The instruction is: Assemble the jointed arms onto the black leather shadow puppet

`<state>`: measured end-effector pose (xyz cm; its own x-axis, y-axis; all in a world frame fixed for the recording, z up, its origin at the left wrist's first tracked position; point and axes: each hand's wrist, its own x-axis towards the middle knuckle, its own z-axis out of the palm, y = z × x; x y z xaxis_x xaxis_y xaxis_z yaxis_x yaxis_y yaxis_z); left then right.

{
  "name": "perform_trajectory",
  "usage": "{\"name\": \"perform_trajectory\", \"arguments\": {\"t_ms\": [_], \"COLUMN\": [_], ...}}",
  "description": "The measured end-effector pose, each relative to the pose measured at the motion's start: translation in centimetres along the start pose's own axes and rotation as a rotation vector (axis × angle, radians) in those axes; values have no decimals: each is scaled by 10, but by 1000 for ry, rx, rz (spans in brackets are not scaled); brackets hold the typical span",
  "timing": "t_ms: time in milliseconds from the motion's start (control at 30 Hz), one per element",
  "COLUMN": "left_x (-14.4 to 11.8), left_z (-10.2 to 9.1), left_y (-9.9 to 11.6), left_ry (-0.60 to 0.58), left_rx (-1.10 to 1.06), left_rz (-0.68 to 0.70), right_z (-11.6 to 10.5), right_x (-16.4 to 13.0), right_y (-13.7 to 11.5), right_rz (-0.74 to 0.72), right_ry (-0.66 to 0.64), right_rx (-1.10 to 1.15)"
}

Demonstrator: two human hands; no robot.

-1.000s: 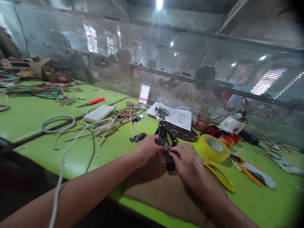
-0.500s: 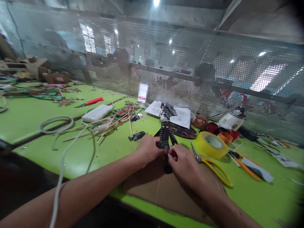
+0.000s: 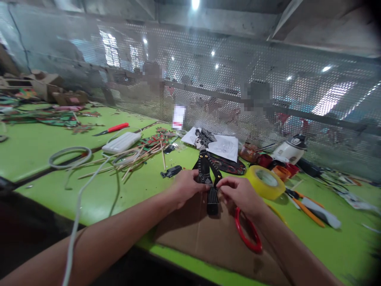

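At the near edge of the green bench (image 3: 98,194), over a sheet of brown cardboard (image 3: 205,242), both hands meet on a flat black puppet (image 3: 205,171). It lies face up, its ornate head pointing away toward the mesh screen (image 3: 238,91) and its narrow skirt end resting on the cardboard. The left hand (image 3: 186,186) pinches the puppet's waist from the left, fingers closed on its edge. The right hand (image 3: 239,192) grips the right side of the same figure at about the same height, fingertips curled in on it. Under the right wrist lies a red ring (image 3: 247,234), touching the cardboard. Just beyond the right hand sits a roll of yellow tape (image 3: 263,182), and farther right lie orange-handled pliers (image 3: 306,208). Behind the puppet's head are white printed sheets (image 3: 223,146). To the left, a small black clip (image 3: 171,171) lies near a scatter of thin bamboo sticks (image 3: 133,157), with a white box (image 3: 121,142) and a red-handled knife (image 3: 113,128) farther back. A grey cable (image 3: 77,198) trails off the bench's front edge.
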<state>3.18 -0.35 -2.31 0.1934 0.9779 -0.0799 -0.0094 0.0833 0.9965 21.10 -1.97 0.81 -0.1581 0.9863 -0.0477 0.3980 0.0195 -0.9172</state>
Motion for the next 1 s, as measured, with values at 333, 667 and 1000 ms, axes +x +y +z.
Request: {"name": "perform_trajectory", "arguments": {"t_ms": [333,667,1000], "left_x": [-4,-6,-8], "left_z": [2,0,1], "left_y": [11,18,16], "left_ry": [-36,-94,-173], "left_rx": [-215,-376,-382], "left_rz": [-32,-82,-69], "right_z": [8,9,4], "right_x": [-6,-1,-3], "right_y": [-4,10,6], "right_rz": [101,158,158], "right_ry": [-103,-137,-124], "right_rx": [204,245,233]}}
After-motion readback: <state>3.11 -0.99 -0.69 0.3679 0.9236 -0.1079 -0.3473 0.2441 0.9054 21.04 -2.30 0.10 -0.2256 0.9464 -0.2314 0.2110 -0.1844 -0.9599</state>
